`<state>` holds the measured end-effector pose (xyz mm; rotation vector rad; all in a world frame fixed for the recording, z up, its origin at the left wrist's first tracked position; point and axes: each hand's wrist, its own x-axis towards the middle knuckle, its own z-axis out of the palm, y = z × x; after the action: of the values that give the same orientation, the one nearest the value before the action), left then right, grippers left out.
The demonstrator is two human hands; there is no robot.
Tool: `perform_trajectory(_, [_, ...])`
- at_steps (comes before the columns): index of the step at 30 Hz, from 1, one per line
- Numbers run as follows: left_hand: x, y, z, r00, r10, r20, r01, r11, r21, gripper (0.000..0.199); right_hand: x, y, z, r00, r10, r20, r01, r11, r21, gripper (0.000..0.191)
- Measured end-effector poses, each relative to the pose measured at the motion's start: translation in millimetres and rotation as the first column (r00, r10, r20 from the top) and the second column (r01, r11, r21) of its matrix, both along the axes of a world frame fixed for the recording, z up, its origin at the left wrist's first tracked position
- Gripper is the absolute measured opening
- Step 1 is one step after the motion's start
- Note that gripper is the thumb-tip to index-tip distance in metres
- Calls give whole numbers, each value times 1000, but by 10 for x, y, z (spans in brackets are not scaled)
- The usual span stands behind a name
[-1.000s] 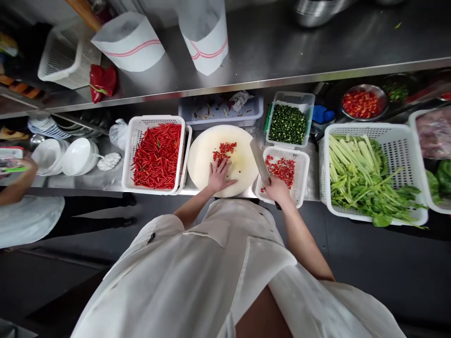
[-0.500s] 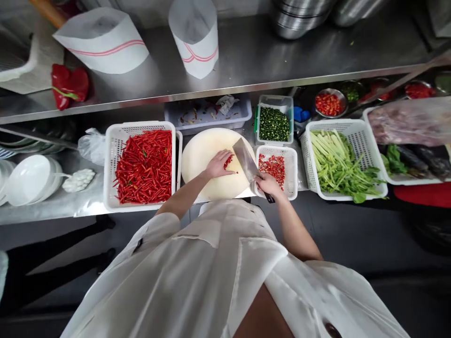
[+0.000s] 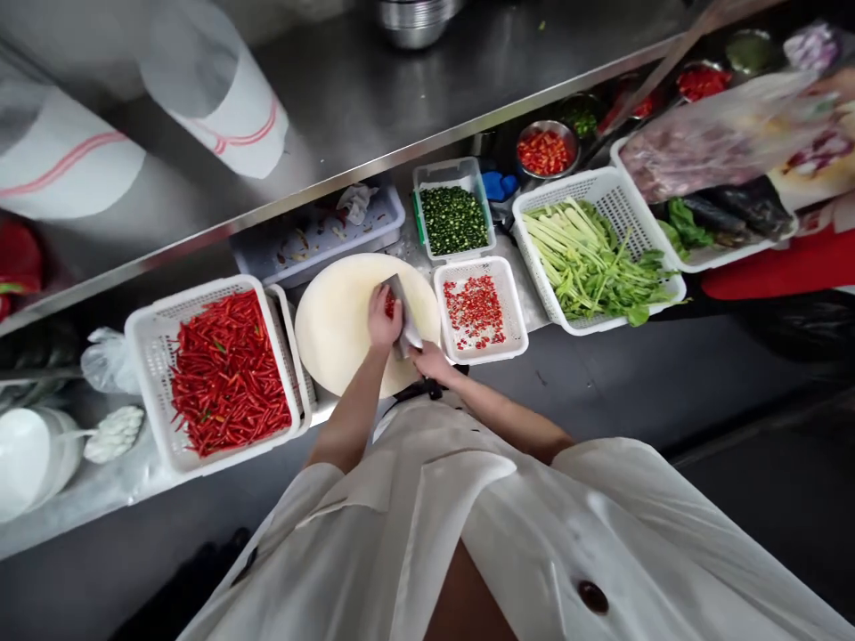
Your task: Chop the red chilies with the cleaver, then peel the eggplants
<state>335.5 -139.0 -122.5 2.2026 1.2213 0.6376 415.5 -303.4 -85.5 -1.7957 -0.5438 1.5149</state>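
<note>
My right hand point(image 3: 431, 361) grips the handle of a cleaver point(image 3: 406, 322), its broad blade low over the right part of a round cutting board point(image 3: 334, 312). Against the blade's left side, my left hand point(image 3: 384, 322) curls its fingers round a small heap of chopped red chilies point(image 3: 389, 304). Whether the blade touches the board cannot be made out. Just right of the board stands a white basket point(image 3: 519, 331) with chopped red chili pieces point(image 3: 476, 312) inside. On the board's left, a larger white basket point(image 3: 150, 356) holds whole red chilies point(image 3: 227, 374).
A tub of chopped green chilies point(image 3: 454, 218) stands behind the small basket. Farther right are a basket of leafy stalks point(image 3: 594, 258) and a bowl of cut red peppers point(image 3: 546, 151). A steel shelf point(image 3: 374, 107) overhangs the counter's back, bearing paper hats point(image 3: 220, 98).
My left hand and the cleaver have come together around the chopped chilies; earlier they were apart. The blade has moved left over the board. The view has turned and shifted right.
</note>
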Motion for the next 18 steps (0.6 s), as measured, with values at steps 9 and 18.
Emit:
perform_trajectory(9, [774,-308,441,985,162,63,-165,985,51,40,642,-239,518,947,113,302,-157,980,126,27])
perform_trajectory(18, [1835,-773,257,899,-368,-237,372,928,-29,26,2046,-985,550,719,94,689,-16,993,-118,40])
